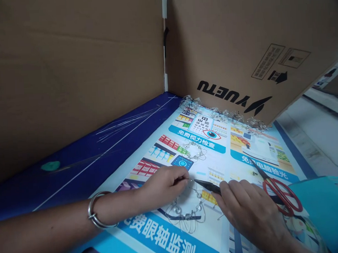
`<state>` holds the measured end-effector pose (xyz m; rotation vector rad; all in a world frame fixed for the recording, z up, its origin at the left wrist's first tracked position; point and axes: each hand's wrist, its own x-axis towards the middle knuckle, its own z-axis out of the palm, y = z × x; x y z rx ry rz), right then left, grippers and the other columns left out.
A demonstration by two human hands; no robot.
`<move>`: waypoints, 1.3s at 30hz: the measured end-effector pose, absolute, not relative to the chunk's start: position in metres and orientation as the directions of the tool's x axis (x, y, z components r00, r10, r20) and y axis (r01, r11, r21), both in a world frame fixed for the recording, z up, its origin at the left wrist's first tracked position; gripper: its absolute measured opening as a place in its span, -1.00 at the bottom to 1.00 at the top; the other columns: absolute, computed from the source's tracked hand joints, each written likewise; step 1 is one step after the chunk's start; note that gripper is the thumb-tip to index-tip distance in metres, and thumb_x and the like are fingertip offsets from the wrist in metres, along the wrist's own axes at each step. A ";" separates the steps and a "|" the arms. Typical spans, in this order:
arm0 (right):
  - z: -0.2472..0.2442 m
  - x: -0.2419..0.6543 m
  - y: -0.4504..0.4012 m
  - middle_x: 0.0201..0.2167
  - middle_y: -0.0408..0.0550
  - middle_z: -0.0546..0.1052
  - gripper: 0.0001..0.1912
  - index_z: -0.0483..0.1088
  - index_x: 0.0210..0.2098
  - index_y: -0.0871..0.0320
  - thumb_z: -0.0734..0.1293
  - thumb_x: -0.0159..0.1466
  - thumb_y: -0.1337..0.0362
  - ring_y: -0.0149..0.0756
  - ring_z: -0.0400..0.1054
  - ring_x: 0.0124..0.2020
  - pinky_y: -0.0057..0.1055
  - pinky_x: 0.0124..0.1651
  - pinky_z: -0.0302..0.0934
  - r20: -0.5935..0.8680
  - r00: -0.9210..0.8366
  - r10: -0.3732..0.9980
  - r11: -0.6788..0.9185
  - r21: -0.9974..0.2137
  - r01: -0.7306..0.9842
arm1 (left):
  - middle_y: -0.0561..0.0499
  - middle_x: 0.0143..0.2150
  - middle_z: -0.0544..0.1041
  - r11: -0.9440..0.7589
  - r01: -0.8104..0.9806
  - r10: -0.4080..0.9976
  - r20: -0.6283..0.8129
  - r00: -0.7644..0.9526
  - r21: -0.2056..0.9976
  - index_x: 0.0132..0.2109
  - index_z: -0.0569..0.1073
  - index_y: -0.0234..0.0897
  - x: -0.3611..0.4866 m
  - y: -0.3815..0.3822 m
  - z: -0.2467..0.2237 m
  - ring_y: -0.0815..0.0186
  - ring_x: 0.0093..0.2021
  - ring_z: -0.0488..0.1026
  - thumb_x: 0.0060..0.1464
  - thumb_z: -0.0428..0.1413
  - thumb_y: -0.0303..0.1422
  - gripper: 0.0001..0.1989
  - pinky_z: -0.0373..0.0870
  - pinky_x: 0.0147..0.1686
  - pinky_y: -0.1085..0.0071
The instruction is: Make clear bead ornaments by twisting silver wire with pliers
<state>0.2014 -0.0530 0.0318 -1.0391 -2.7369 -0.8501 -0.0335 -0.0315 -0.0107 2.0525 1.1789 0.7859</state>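
In the lower centre of the frame, a ring of clear beads and thin looped wire (188,216) lies below the left hand (167,184), whose thumb and forefinger pinch its upper end; the exact grip point is hidden. The right hand (251,208) is wrapped around needle-nose pliers (206,185), their dark tip beside that end; whether it bites wire, I cannot tell. The tip could slip and nick the pinching fingers, being so near them, or a hard squeeze could crack a bead or kink the fine wire. The loose loops could snag on the tool, and red-handled scissors (284,196), just beyond the right hand with blades uncovered, could catch a knuckle. Beneath is a printed eye-care poster (173,236) on a dark blue surface (83,163), with a second beaded ring (196,150) mid-frame. Left of the poster lie a green blob (50,166) and loose wire strands (124,124). Farther back, a row of beaded wire pieces (227,114) lines the foot of the right cardboard panel (224,45); another cardboard panel (71,71) fills the upper left, and pale floor (306,135) shows at right.
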 end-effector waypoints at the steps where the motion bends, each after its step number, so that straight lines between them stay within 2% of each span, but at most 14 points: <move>1: 0.031 0.202 -0.052 -0.49 -0.10 0.39 -0.84 0.35 -0.22 0.19 0.22 0.26 0.25 -0.29 0.21 -0.44 -0.30 -0.37 -0.05 0.282 -0.775 0.565 0.617 0.479 0.624 | 0.13 -0.50 0.37 -0.384 0.498 0.892 0.172 0.419 0.778 -0.38 0.39 -0.30 -0.034 -0.031 -0.010 0.46 -0.48 0.30 0.05 -0.05 -0.52 -0.85 0.17 -0.48 0.53; 10: 0.024 0.211 -0.039 -0.39 -0.06 0.47 -0.78 0.36 -0.19 0.20 0.29 0.22 0.20 -0.30 0.27 -0.39 -0.32 -0.34 0.03 0.342 -0.838 0.425 0.639 0.542 0.545 | 0.12 -0.52 0.31 -0.294 0.399 0.889 0.095 0.448 0.869 -0.39 0.37 -0.33 -0.034 -0.028 -0.008 0.47 -0.51 0.22 0.08 -0.06 -0.45 -0.85 0.13 -0.52 0.55; 16: 0.018 0.213 -0.031 -0.44 -0.01 0.48 -0.72 0.37 -0.23 0.26 0.36 0.15 0.18 -0.26 0.27 -0.41 -0.30 -0.38 0.06 0.465 -0.848 0.255 0.663 0.554 0.503 | 0.13 -0.52 0.29 -0.231 0.349 0.878 0.040 0.477 0.908 -0.41 0.36 -0.33 -0.035 -0.026 -0.005 0.47 -0.51 0.19 0.09 -0.05 -0.41 -0.84 0.12 -0.51 0.57; 29: 0.016 0.215 -0.029 -0.42 0.00 0.48 -0.68 0.37 -0.19 0.30 0.39 0.12 0.23 -0.24 0.27 -0.41 -0.28 -0.40 0.07 0.418 -0.872 0.256 0.688 0.555 0.468 | 0.15 -0.55 0.23 -0.128 0.277 0.874 -0.024 0.485 0.952 -0.41 0.33 -0.34 -0.035 -0.026 -0.001 0.50 -0.56 0.13 0.10 -0.03 -0.39 -0.84 0.08 -0.54 0.57; 34: 0.015 0.214 -0.029 -0.44 0.00 0.47 -0.70 0.37 -0.22 0.29 0.38 0.14 0.21 -0.25 0.25 -0.41 -0.28 -0.38 0.06 0.444 -0.850 0.282 0.709 0.500 0.497 | 0.14 -0.53 0.25 -0.192 0.298 0.866 0.018 0.500 0.935 -0.41 0.33 -0.33 -0.035 -0.026 -0.004 0.49 -0.52 0.15 0.10 -0.04 -0.42 -0.85 0.10 -0.51 0.57; 39: 0.008 0.214 -0.027 -0.46 -0.05 0.44 -0.77 0.36 -0.24 0.24 0.34 0.17 0.21 -0.29 0.21 -0.43 -0.30 -0.37 0.02 0.428 -0.811 0.399 0.709 0.417 0.569 | 0.13 -0.52 0.28 -0.282 0.345 0.857 0.073 0.511 0.895 -0.41 0.34 -0.33 -0.036 -0.027 -0.006 0.47 -0.49 0.19 0.09 -0.04 -0.45 -0.87 0.11 -0.49 0.57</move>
